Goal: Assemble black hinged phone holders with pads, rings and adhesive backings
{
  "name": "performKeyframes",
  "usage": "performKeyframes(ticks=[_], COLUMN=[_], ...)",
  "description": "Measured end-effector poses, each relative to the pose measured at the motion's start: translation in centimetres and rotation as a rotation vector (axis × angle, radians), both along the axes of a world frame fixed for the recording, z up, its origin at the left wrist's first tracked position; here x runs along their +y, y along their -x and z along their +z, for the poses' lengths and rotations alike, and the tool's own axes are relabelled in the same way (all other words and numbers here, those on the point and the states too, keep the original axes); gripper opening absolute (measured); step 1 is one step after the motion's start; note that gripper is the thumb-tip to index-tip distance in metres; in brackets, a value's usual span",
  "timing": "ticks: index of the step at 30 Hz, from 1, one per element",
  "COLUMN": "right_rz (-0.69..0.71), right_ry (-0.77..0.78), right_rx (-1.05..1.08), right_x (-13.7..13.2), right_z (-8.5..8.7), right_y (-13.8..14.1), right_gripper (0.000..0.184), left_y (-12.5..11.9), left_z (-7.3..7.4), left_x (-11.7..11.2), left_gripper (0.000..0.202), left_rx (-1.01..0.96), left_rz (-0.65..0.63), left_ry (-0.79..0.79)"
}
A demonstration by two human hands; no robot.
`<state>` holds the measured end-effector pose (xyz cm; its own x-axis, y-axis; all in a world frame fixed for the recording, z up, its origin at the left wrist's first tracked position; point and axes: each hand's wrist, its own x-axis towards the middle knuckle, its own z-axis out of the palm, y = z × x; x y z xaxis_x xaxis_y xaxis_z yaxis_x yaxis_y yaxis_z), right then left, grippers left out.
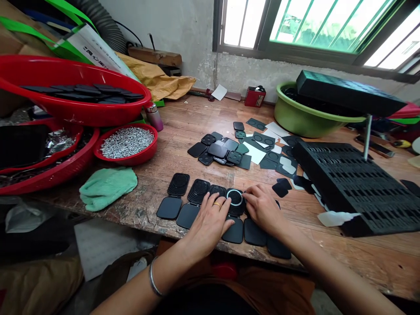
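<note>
A row of opened black hinged cases (179, 194) lies along the near edge of the wooden table (197, 118). My left hand (213, 216), with a gold ring, rests flat on the cases, fingers spread. My right hand (262, 205) presses its fingertips together at the edge of a black round pad with a pale ring (235, 197), seated in one open case. Further back lies a loose pile of black and dark green parts (223, 151), with white backing sheets (255, 153) among them.
A red bowl of small metal screws (126, 142) and a green cloth (108, 186) sit at the left, under larger red basins (75, 107). A green basin (305, 116) and black slotted trays (354, 183) stand at the right. A small purple bottle (154, 117) stands behind the screws.
</note>
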<state>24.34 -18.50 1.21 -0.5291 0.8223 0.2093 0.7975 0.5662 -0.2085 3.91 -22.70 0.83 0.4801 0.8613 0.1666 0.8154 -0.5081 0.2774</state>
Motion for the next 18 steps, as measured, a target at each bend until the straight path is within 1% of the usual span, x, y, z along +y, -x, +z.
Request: performKeyframes(ticks=[3,5,7,9,10,11,13,15,17,18], right_rz=[0.027,0.046,0.06,0.027,-0.024,-0.108,-0.358,-0.639,-0.883,-0.976], right_ry=[0.05,0.067,0.101,0.141,0.153,0.153,0.111,0.061,0.057,0.066], right_rx=[-0.079,-0.111,-0.132,-0.128,-0.119,-0.105,-0.082,-0.084,-0.112,-0.125], right_x=[0.0,-0.1,0.3,1.7,2.9,4.3,7.5,10.6,13.0,13.8], right_z=[0.0,0.3,1.2,2.7,3.7,4.9,7.5,9.7,10.8,10.9], right_y=[0.6,1.2,1.2,0.0,-1.2,-2.9,-7.5,-13.1,-18.4,-20.7], right_gripper=[0.023,0.022,0.019,0.017,0.016,0.017,0.022,0.025,0.022,0.02], left_y=[-0.5,-0.7,-0.6,-0.3,-0.1,0.2,0.8,1.4,2.1,2.4], left_z=[0.4,0.5,0.3,-0.1,-0.3,-0.5,-0.8,-0.8,-0.8,-0.8], left_x=[0.3,0.5,0.8,1.0,1.1,1.2,1.3,1.3,1.2,1.1], left_gripper=[0.045,0.044,0.044,0.046,0.047,0.049,0.053,0.054,0.05,0.048], left_rx=[0.057,0.087,0.101,0.095,0.085,0.07,0.034,-0.01,-0.059,-0.081], left_rz=[0.0,-0.007,-0.013,-0.022,-0.031,-0.042,-0.068,-0.081,-0.073,-0.064], left_ry=[0.001,-0.011,-0.032,-0.073,-0.104,-0.14,-0.202,-0.254,-0.296,-0.309])
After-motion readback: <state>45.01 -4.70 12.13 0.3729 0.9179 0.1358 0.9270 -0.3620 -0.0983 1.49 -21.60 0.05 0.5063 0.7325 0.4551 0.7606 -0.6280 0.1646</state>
